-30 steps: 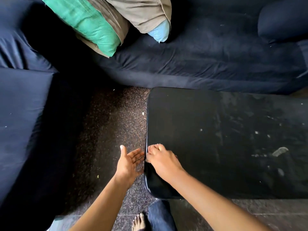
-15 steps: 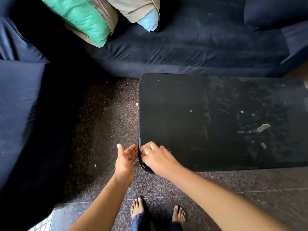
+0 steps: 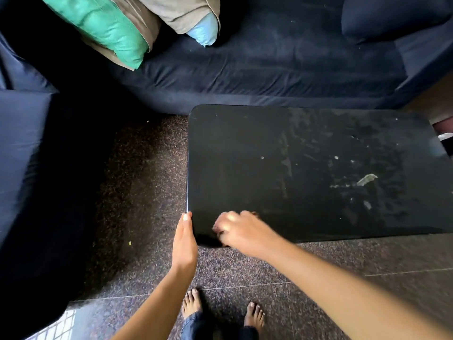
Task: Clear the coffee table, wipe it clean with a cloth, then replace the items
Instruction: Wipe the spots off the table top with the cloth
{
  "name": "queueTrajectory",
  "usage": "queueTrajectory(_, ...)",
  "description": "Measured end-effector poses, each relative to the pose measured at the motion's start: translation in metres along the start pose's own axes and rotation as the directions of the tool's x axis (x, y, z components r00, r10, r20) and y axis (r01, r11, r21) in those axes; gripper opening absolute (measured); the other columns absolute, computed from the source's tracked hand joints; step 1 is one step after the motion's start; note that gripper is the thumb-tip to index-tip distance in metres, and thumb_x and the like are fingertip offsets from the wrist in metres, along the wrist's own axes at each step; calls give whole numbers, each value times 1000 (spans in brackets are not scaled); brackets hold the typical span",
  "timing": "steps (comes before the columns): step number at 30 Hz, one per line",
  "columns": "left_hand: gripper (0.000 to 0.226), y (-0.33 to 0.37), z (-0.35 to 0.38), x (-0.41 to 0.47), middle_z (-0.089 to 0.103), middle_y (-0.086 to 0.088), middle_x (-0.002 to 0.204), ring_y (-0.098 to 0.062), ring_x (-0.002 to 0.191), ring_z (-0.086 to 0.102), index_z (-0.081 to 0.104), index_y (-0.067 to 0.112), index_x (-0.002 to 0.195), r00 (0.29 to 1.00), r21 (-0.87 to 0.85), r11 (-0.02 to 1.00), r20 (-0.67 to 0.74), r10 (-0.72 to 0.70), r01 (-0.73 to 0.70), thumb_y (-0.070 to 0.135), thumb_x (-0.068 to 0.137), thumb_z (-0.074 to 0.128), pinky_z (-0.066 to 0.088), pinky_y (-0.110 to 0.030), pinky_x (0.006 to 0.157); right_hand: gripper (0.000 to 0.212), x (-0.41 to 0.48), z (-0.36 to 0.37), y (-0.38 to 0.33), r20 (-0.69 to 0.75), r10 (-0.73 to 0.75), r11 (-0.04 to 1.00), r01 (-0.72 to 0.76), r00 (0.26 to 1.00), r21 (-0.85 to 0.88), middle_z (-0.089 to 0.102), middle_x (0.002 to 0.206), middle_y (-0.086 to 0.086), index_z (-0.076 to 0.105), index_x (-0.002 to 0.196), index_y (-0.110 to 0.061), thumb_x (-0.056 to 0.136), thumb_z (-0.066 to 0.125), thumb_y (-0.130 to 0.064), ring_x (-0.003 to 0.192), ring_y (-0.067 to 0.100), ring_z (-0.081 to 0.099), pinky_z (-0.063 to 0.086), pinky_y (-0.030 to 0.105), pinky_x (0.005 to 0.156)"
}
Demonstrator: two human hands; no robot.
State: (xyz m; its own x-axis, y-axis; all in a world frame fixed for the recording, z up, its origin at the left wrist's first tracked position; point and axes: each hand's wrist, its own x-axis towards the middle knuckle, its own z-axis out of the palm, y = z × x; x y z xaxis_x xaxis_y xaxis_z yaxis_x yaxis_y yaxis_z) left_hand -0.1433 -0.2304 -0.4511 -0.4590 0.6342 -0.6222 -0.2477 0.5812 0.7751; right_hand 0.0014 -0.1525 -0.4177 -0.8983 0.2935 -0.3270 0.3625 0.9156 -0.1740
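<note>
Looks like the wiping step. Right hand (image 3: 241, 230) curled at coffee table (image 3: 245, 155) near-left corner, blurred; can't tell what it holds. Left hand (image 3: 185, 238) flat, fingers straight, against table edge. Next: the table's smeared right side.

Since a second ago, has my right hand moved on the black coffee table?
Yes. The right hand slid rightward, away from the black coffee table's left edge.

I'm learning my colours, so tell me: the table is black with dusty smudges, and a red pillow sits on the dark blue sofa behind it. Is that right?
Not quite. The pillow is green, not red, as the head view shows. The rest holds: the coffee table is black with dusty smudges, and the sofa behind it is dark blue.
</note>
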Motion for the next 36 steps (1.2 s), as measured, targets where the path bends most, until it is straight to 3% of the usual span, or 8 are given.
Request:
queueTrajectory(6,68,-20,-3,3,5,0,160,-18,146,15,19,13,152,978,667,716,132,159,-206,23,95,55,19,-34,118,18,-54,10,32,194,30,995,-12,981,-95,59,118,3,68,100,-10,84,61,-7,116,27,45,47,43,78)
queueTrajectory(11,85,-18,16,-8,-6,-4,160,-22,148,-4,6,13,152,953,835,477,165,255,-273,39,91,58,12,-40,118,17,-130,4,107,429,347,935,-341,834,-93,63,103,0,67,101,-19,88,56,-15,101,25,58,48,34,74)
queueTrajectory(16,92,-8,46,-12,-17,-3,159,-21,147,-12,-6,16,152,948,901,322,225,225,-291,53,90,51,5,-39,119,21,-97,-22,160,221,654,741,-672,724,11,58,99,1,65,101,-19,90,47,-21,100,27,56,46,33,78)
queueTrajectory(20,101,-6,61,-8,-17,-3,159,-21,147,-11,-9,15,152,960,939,244,194,202,-241,59,86,53,7,-40,119,28,-41,-23,181,44,629,761,-626,776,171,49,88,-6,57,83,-29,86,44,-5,95,24,48,42,33,74)
queueTrajectory(28,108,-10,61,-6,-13,-4,160,-21,148,-7,-8,14,152,960,960,184,170,222,-213,68,80,53,11,-39,119,19,-49,20,107,174,662,712,-685,729,158,54,101,6,66,94,-14,86,49,-15,97,31,54,50,37,74)
queueTrajectory(31,108,-11,62,-7,-12,-3,160,-21,148,-5,-7,14,152,959,962,177,168,228,-210,68,79,52,13,-39,119,19,-87,3,55,397,502,724,-624,768,292,66,99,9,70,100,-11,88,55,-12,95,28,63,51,32,75)
queueTrajectory(34,108,-12,61,-7,-11,-2,160,-20,148,-5,-7,15,152,956,963,161,175,236,-216,69,79,51,14,-39,118,19,-100,-20,53,613,427,475,-742,664,473,73,74,7,75,87,-19,82,57,-15,63,11,70,54,21,59)
queueTrajectory(36,108,-14,58,-5,-11,-1,160,-19,148,-5,-6,16,152,951,959,168,183,250,-229,70,79,51,13,-39,118,25,-84,-31,83,517,605,403,-793,605,456,66,52,7,71,64,-16,77,53,-27,41,8,62,52,20,51)
